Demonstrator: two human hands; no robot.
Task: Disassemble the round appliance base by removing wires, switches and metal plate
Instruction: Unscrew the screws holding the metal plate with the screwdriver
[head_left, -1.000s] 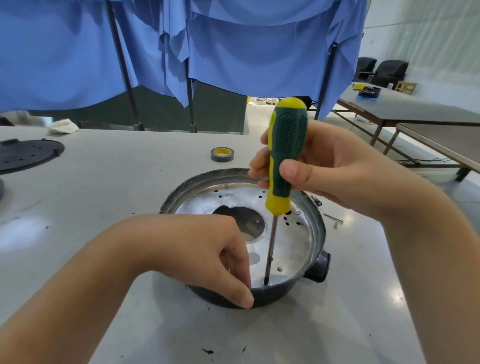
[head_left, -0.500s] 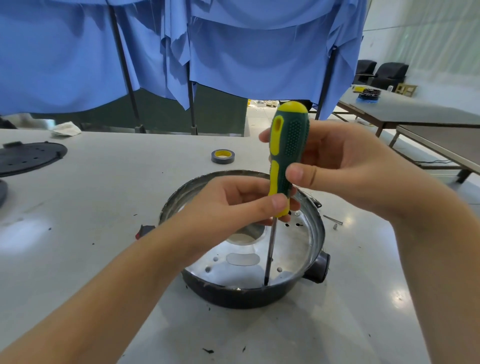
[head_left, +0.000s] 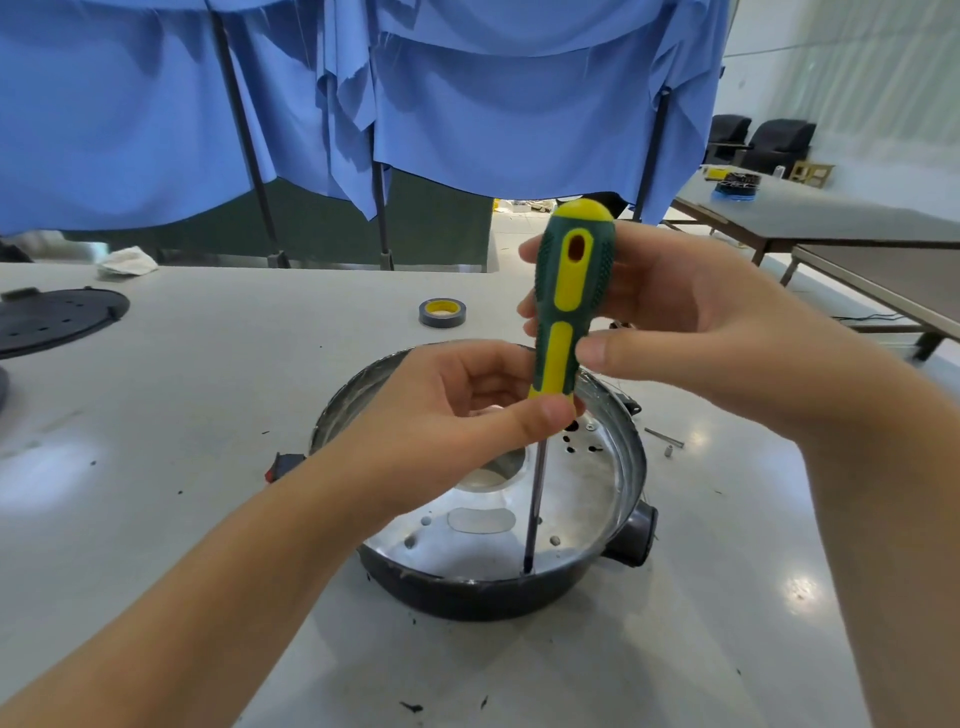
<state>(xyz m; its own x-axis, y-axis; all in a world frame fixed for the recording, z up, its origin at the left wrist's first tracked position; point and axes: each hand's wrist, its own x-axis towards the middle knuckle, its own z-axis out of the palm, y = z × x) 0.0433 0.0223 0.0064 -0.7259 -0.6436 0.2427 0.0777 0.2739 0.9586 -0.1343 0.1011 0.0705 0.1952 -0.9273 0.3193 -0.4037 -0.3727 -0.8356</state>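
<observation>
1. The pale grey surface runs out ahead of my fingers; it is glossy, with bright light spots to either side of my hands and small dark crumbs scattered on it nearer me than my fingers.
2. Beyond my fingers, blue cloth hangs from dark poles along the far edge of the surface. Far off past my right hand stand other tables and dark chairs.
3. Just beyond my fingertips lies a roll of tape, grey outside and yellow inside. Well off beyond my left hand rest a black perforated disc and a crumpled white cloth.
4. The round appliance base sits on the surface directly below my fingers: a dark outer shell with a black knob on the side toward my right arm.
5. Inside it lies the shiny metal plate, pierced with small holes, an oval slot and a large middle opening partly hidden by my left hand.
6. My right hand curls its fingers around the green-and-yellow handle of the screwdriver, thumb pressed on its front.
7. My left hand pinches the lower end of the handle between thumb and fingers.
8. The screwdriver stands nearly upright, its tip down at the plate's near edge, below my fingers.
9. Small loose screws lie on the surface under my right wrist; a red-and-black part lies beside my left wrist.
</observation>
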